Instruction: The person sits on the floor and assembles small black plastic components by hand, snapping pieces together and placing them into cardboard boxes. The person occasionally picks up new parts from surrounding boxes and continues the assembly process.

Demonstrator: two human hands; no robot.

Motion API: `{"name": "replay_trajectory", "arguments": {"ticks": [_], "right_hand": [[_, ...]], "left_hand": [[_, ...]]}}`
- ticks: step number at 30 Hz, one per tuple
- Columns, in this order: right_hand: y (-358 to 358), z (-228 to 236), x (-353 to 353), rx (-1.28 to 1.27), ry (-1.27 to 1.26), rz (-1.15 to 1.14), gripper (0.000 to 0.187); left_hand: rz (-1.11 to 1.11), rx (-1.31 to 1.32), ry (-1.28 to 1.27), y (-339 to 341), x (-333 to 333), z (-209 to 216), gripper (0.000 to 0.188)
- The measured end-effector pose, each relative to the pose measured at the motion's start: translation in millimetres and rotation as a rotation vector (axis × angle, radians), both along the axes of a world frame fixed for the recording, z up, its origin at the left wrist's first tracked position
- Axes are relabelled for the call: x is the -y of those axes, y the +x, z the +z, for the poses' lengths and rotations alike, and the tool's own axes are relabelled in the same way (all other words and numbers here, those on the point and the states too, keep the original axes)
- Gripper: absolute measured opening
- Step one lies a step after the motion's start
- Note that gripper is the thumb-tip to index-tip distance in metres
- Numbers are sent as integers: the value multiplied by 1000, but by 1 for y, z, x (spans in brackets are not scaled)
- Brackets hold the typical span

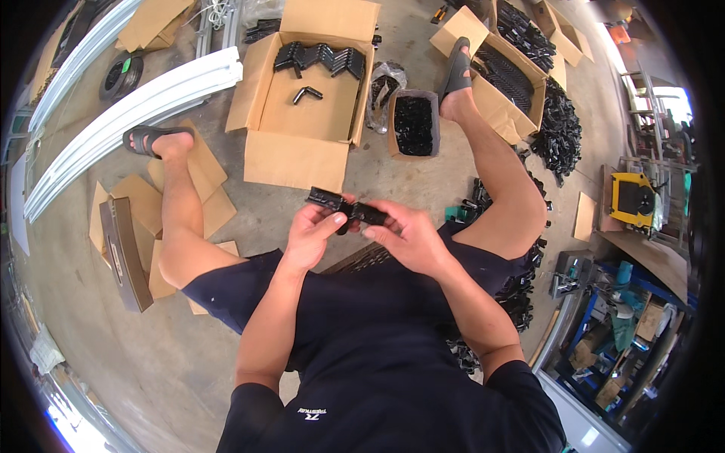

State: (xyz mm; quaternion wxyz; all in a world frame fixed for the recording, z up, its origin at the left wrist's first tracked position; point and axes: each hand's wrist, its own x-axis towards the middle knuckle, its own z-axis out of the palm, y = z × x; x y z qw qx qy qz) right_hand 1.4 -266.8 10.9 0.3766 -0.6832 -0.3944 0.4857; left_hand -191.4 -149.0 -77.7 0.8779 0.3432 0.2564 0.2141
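Observation:
Above my lap, my left hand (312, 232) is closed around a short black channel-shaped piece (326, 198), thumb on its near side. My right hand (406, 235) grips a second black piece (369, 214) between thumb and fingers. The two pieces meet end to end at an angle between my hands; I cannot tell whether they are joined or one part. Beyond my hands stands an open cardboard box (294, 162). Inside it, black L-shaped brackets (321, 59) line the far side in a row, and a single L-shaped bracket (306, 94) lies apart on the cardboard.
A small box of black parts (414, 124) stands beside a clear plastic bag (387, 94). Further right are a larger box of black parts (504, 79) and a loose heap (557, 128). White curved rails (136, 136) and flattened cardboard (200, 177) lie left. A blue shelf (581, 325) stands right.

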Motion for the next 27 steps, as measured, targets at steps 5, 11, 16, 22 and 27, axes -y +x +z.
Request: {"name": "replay_trajectory", "arguments": {"ticks": [5, 11, 16, 22, 27], "right_hand": [[42, -1, -31, 363, 298, 123, 33], [85, 138, -90, 440, 736, 214, 27], [107, 224, -89, 556, 634, 278, 13], [199, 212, -55, 429, 698, 389, 1], [190, 128, -70, 283, 478, -108, 31]], "left_hand": [[76, 20, -115, 10, -10, -12, 30], [152, -104, -123, 26, -19, -23, 32], [30, -233, -48, 39, -9, -35, 34], [42, -288, -118, 38, -3, -33, 37], [19, -248, -182, 52, -12, -42, 33]]}}
